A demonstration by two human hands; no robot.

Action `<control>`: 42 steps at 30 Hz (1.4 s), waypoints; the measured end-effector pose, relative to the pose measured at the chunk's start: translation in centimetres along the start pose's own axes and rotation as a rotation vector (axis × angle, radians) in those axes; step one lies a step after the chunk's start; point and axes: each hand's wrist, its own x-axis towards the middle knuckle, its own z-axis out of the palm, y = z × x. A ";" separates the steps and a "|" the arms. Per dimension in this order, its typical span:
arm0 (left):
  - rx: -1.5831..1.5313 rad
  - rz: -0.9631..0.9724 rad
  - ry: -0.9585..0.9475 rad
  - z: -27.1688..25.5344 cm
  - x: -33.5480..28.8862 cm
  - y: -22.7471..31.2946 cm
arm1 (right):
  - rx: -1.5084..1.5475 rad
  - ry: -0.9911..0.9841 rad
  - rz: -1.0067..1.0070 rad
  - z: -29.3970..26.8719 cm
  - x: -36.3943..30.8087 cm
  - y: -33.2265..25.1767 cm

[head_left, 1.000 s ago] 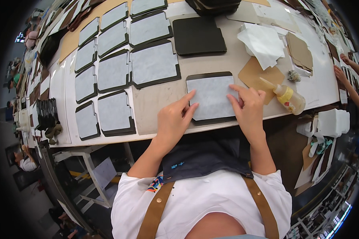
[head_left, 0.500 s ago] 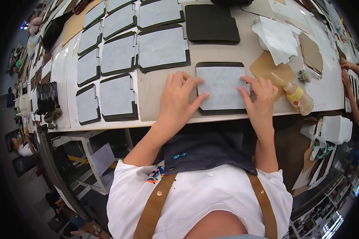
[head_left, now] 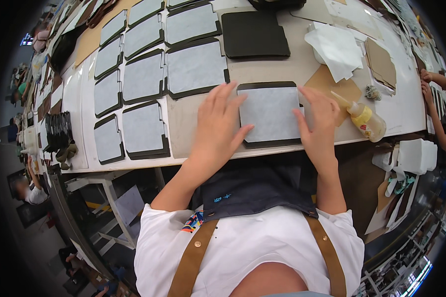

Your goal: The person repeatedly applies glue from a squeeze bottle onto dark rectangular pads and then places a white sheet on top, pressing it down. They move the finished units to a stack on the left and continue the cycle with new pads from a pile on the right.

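Observation:
A black leather-like panel (head_left: 275,144) lies flat near the table's front edge, with a pale grey sheet (head_left: 270,114) covering most of it. My left hand (head_left: 218,119) is at the panel's left side, fingers apart, its thumb tip by the sheet's left edge. At the right side my right hand (head_left: 318,116) has its fingers spread, the thumb close to the sheet's right edge. Neither hand grips anything. A bottle with a yellow label and a thin nozzle (head_left: 366,123) lies on its side to the right of my right hand.
Rows of similar grey-faced black panels (head_left: 143,129) fill the table's left. Bare black pieces (head_left: 255,34) lie beyond my hands. To the right are tan card (head_left: 349,89), a white crumpled sheet (head_left: 334,49) and brown pieces (head_left: 380,64). Another person's hands (head_left: 426,84) show at far right.
My fingers have lifted and spread a little from the panel's edges, and the left hand is blurred. The whole view has shifted slightly; the panel looks otherwise the same.

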 end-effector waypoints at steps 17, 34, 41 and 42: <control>0.089 0.065 -0.256 1.2 -2.3 0.5 | -0.055 -0.389 -0.084 -1.3 -2.8 0.6; -0.152 0.305 -0.271 0.8 -4.9 0.4 | 0.085 -0.264 -0.164 -2.0 -7.5 0.5; -0.230 0.236 -0.006 0.6 -5.9 -1.6 | 0.097 -0.053 -0.134 -1.1 -6.0 0.0; -0.229 0.231 0.009 0.5 -5.8 -1.6 | 0.126 -0.089 -0.131 -1.0 -5.2 -0.3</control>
